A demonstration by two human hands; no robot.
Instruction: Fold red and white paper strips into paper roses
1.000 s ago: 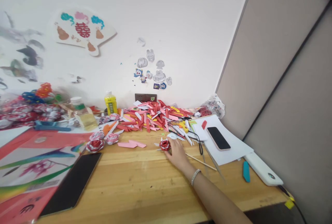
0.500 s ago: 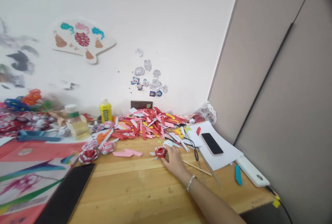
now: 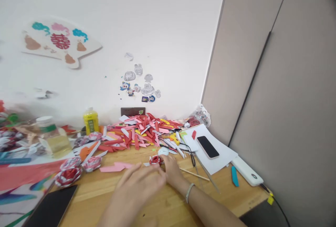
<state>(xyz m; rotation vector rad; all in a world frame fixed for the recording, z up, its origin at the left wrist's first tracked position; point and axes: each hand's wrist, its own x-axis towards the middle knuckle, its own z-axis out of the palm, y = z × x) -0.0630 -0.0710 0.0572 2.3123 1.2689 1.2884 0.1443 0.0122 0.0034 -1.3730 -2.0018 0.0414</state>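
My left hand (image 3: 140, 181) reaches across the front of the table, smeared by motion, its fingers stretched out and holding nothing that I can see. It partly covers my right hand (image 3: 172, 171), which wears a silver bracelet (image 3: 189, 192) at the wrist. The right fingers curl against the right side of a small red and white folded-paper flower (image 3: 155, 159); the thumb is hidden. A round white object (image 3: 163, 151) lies just behind those fingertips. To the left are flat pink paper strips (image 3: 115, 167). A thin wooden stick (image 3: 194, 173) rests right of the hand.
A heap of folded paper pieces (image 3: 141, 130) lies along the wall. Finished paper flowers (image 3: 68, 176), a clear bottle (image 3: 54, 137) and a yellow bottle (image 3: 91, 121) stand left. A black tablet-like slab (image 3: 51, 206) is front left. White paper (image 3: 223, 157) carries a phone (image 3: 208, 147); a power bank (image 3: 248, 171) sits right.
My left hand has come into view from below and extends toward the flower beside my right hand. The right hand stays by the flower. The camera view has turned slightly right.
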